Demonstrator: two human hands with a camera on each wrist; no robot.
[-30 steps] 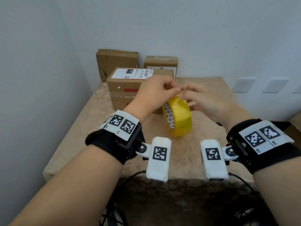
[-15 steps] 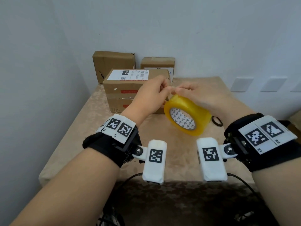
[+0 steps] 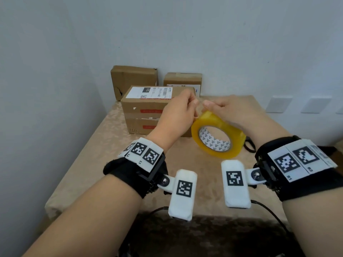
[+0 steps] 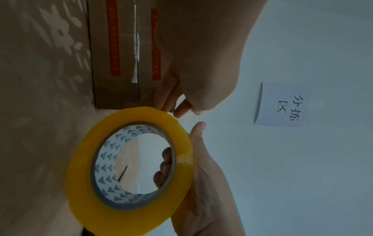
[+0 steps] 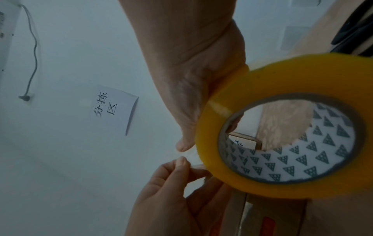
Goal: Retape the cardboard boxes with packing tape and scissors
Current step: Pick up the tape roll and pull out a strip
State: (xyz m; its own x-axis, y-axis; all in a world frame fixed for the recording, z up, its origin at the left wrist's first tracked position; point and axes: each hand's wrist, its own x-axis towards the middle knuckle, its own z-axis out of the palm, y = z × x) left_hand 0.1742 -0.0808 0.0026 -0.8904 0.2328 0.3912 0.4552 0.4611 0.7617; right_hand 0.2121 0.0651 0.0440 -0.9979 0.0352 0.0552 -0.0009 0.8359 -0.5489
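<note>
Your right hand (image 3: 239, 112) grips the yellow packing tape roll (image 3: 219, 138) in front of the labelled cardboard box (image 3: 148, 108); your left hand (image 3: 178, 115) seemingly pinches its free end. Pull crookedly and the strip could split or restick.

Glossy plastic tape roll (image 3: 219, 136), matt cardbd box (image 3: 146, 110)

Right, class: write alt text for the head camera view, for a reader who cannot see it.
Two hands work a yellow tape roll above a beige table: the right hand holds it, the left hand pinches at its top edge. Three cardboard boxes sit behind against the wall.
</note>
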